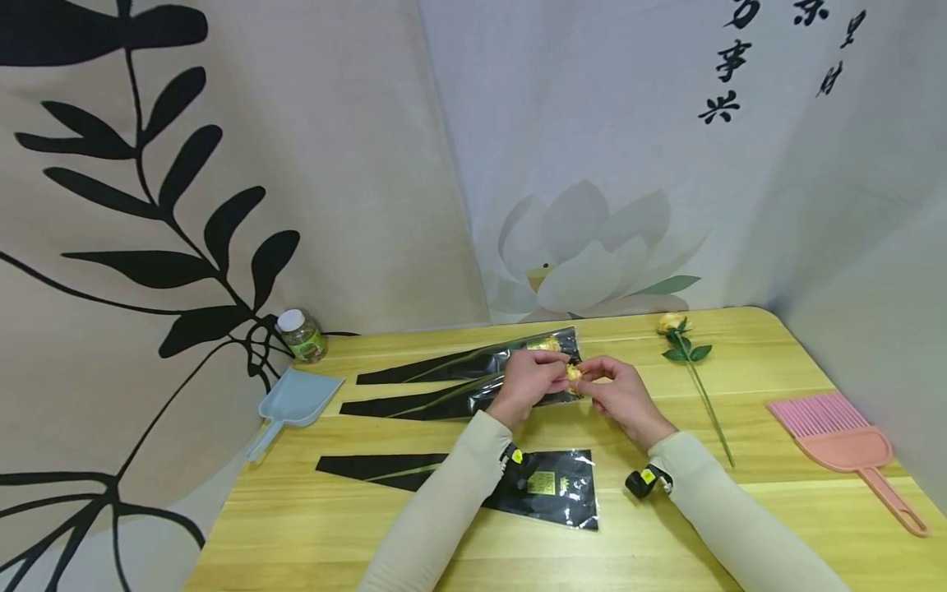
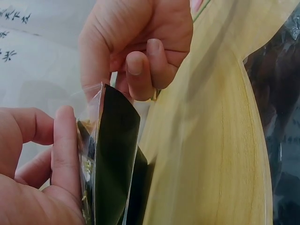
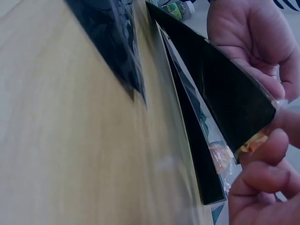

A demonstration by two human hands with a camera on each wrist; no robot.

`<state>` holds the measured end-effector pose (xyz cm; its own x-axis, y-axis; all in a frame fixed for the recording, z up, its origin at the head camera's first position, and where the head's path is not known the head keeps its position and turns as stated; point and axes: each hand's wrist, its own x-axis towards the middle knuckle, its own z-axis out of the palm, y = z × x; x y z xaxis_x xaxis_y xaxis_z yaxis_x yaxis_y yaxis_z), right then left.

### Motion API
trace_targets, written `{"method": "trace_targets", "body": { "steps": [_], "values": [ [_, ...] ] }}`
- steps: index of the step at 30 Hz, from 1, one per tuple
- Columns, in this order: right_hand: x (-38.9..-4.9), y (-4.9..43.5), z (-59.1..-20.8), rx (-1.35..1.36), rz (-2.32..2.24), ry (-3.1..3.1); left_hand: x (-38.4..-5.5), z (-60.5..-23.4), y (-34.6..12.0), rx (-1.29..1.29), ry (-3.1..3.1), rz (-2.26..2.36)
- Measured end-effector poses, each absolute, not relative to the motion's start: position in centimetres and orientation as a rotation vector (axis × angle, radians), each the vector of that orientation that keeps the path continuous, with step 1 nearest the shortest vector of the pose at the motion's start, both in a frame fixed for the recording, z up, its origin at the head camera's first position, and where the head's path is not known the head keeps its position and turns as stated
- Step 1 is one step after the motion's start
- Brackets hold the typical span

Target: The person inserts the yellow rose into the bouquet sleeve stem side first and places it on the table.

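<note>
My left hand (image 1: 528, 382) holds the wide end of a black and clear flower sleeve (image 1: 422, 405), its fingers lying along the clear front in the left wrist view. A yellow-orange rose (image 3: 253, 142) sits inside at the sleeve's mouth, its stem running down toward the narrow end. At that mouth my right hand (image 1: 623, 400) pinches the sleeve's edge with thumb and finger, close beside the bloom. The fingers partly hide the rose. Just behind lies another sleeve (image 1: 444, 367) with a rose in it. A flat sleeve (image 1: 577, 501) lies in front, partly under the left forearm.
A loose yellow rose (image 1: 697, 374) with green leaves lies to the right. Farther right are a pink dustpan and comb-like piece (image 1: 843, 442). On the left stand a blue dustpan (image 1: 296, 399) and a white-lidded jar (image 1: 303, 337). Curtains hang behind the wooden table (image 1: 296, 526).
</note>
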<state>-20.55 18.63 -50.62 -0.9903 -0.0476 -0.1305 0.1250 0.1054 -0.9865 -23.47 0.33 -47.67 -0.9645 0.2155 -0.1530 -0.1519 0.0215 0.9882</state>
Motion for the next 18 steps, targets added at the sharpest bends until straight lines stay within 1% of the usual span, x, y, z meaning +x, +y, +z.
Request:
{"method": "trace_targets", "body": {
  "steps": [12,18],
  "values": [
    [-20.72,18.44,-50.77,-0.102,-1.852,2.303,-23.54,-47.57,-0.04,0.075,2.053,1.974],
    [-20.66,18.46,-50.62,-0.142,-1.788,2.289,-23.48,-47.55,-0.05,0.057,2.027,1.982]
  ]
}}
